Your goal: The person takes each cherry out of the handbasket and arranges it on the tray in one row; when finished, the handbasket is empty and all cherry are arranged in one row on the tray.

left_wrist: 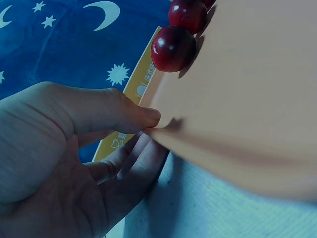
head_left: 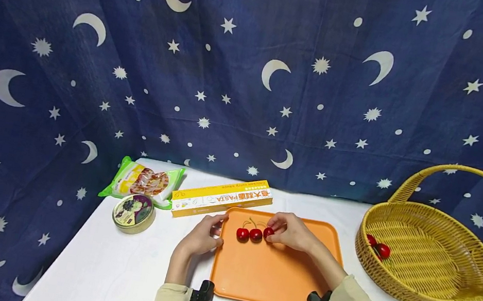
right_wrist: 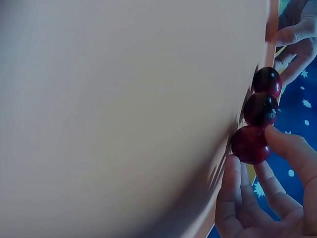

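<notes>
Three red cherries with stems form a row near the far edge of an orange tray [head_left: 270, 274]. The left cherry [head_left: 242, 234] and middle cherry [head_left: 255, 235] rest on the tray. My right hand [head_left: 292, 232] pinches the right-hand cherry [head_left: 268, 233] between thumb and fingers; in the right wrist view this cherry [right_wrist: 250, 145] sits against the middle one [right_wrist: 261, 109]. At the tray's far left corner, my left hand [head_left: 200, 235] grips the rim, its thumb [left_wrist: 148, 117] on top and the other fingers beneath, as the left wrist view shows.
A wicker basket [head_left: 428, 251] with a tall handle stands at the right, a few cherries [head_left: 382, 251] inside. Behind the tray's left part lies a yellow and white pasta box [head_left: 222, 198]. Further left are a green food bag [head_left: 145, 180] and a round tin [head_left: 133, 213].
</notes>
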Action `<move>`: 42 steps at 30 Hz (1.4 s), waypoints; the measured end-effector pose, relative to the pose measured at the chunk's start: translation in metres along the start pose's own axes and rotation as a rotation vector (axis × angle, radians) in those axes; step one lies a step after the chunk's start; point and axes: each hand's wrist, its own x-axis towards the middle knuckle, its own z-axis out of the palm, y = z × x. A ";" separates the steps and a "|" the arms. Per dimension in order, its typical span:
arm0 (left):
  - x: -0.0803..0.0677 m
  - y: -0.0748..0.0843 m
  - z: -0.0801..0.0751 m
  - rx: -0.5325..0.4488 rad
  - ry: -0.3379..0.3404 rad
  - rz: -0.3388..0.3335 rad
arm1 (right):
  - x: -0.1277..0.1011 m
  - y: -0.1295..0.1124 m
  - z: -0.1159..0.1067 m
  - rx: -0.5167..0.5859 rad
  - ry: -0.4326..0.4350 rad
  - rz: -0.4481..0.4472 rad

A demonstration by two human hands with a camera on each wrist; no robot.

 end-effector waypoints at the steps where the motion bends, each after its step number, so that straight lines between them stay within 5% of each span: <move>1: 0.000 0.000 0.000 0.000 -0.001 -0.002 | 0.000 0.000 -0.001 0.002 -0.001 0.009; 18: 0.005 0.004 0.001 0.011 -0.006 0.017 | -0.009 0.002 -0.020 -0.040 0.046 -0.009; 22: 0.004 0.004 -0.001 0.018 0.007 -0.001 | -0.017 -0.009 -0.044 -0.103 0.072 -0.044; 26: 0.003 0.006 -0.003 0.013 0.016 -0.002 | -0.036 -0.025 -0.092 -0.099 0.067 -0.031; 34: 0.003 0.006 -0.004 0.015 0.018 0.011 | -0.095 -0.019 -0.209 -0.031 -0.076 0.313; 37: 0.002 0.004 -0.004 0.020 0.018 0.005 | -0.104 0.002 -0.228 -0.057 -0.140 0.435; 42: 0.000 -0.001 0.001 0.011 0.005 -0.003 | -0.109 0.034 -0.230 -0.072 -0.212 0.604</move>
